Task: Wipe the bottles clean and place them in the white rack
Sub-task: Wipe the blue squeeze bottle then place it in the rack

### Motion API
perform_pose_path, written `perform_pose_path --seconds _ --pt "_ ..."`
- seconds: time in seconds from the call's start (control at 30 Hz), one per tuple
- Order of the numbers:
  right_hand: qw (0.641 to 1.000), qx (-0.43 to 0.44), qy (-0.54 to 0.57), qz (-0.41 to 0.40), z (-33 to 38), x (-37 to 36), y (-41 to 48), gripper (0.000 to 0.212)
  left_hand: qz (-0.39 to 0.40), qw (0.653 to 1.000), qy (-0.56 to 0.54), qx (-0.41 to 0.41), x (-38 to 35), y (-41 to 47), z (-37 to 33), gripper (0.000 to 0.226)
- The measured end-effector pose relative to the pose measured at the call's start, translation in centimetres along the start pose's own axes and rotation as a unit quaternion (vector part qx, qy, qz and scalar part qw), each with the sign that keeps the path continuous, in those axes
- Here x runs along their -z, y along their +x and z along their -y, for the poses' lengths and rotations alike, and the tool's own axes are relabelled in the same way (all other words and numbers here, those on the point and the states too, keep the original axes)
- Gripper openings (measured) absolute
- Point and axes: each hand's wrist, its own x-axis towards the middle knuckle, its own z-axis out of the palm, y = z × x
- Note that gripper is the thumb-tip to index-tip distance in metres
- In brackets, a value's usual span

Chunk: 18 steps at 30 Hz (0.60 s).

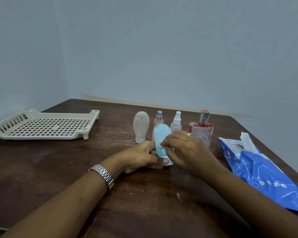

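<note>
My left hand [143,156] grips the lower end of a light blue squeeze bottle [161,136], which stands cap down, thumb across its white cap. My right hand [184,150] pinches a small white wipe [162,146] against the bottle's side. Behind them a beige squeeze bottle [141,125], a pink spray bottle [158,120], a small clear spray bottle [176,123] and a red-trimmed glass perfume bottle [202,128] stand in a row. The white rack [41,125] lies at the table's far left with nothing in it.
A blue pack of wet wipes [265,174] lies at the right with a wipe sticking out of its top. The dark wooden table [76,169] meets a grey wall at the back and on the right. A metal watch [103,175] sits on my left wrist.
</note>
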Motion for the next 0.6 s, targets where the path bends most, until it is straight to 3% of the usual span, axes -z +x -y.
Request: perform_pose_path --seconds 0.27,0.5,0.6 --pt "0.999 0.040 -0.012 0.000 -0.7 -0.8 0.4 0.026 -0.010 1.000 -0.024 0.012 0.3 0.2 0.0 0.025" --pt "0.999 -0.021 0.013 -0.035 -1.5 -0.4 0.1 0.026 -0.012 1.000 -0.009 0.010 0.1 0.2 0.1 0.025" --pt "1.000 0.005 0.004 -0.015 -0.9 -0.4 0.2 0.026 -0.014 1.000 -0.016 0.011 0.1 0.2 0.0 0.022"
